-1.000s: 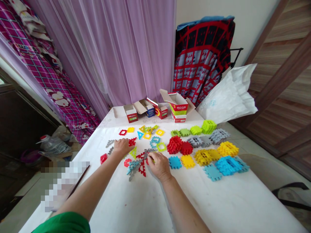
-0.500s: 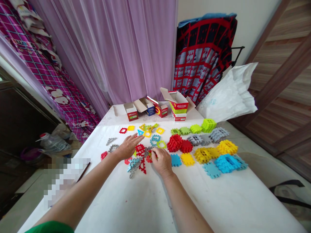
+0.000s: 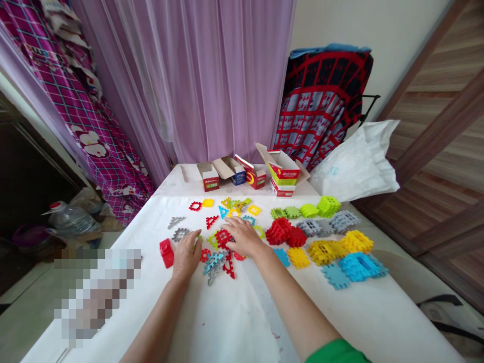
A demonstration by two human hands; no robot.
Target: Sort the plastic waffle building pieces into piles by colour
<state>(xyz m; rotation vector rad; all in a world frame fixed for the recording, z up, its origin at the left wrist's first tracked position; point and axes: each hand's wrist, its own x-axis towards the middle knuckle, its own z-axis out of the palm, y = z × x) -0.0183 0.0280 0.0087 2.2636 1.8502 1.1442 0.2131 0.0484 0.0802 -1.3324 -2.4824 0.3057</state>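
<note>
My left hand (image 3: 187, 255) is low over the left side of a loose pile of toothed plastic building pieces. Its fingers are slightly apart, beside a bit of a lime-green piece (image 3: 197, 242). My right hand (image 3: 245, 237) reaches over the pile with fingers spread, touching or just above a red window piece (image 3: 224, 238). Below it lie a red triangle (image 3: 229, 266) and overlapping blue and grey triangular pieces (image 3: 215, 267). Left of my left hand are a grey toothed frame (image 3: 180, 234) and a red block-shaped piece (image 3: 167, 253).
Sorted stacks stand at right: red (image 3: 280, 232), lime green (image 3: 328, 206), grey (image 3: 344, 221), yellow (image 3: 357, 242) and blue (image 3: 357, 267). Open cardboard boxes (image 3: 210, 182) line the table's back. A white sack (image 3: 355, 164) leans at the back right corner.
My left hand has drawn back to the near left of the pile. My right hand has opened from a closed grasp and moved forward over the red window piece. The view has shifted slightly.
</note>
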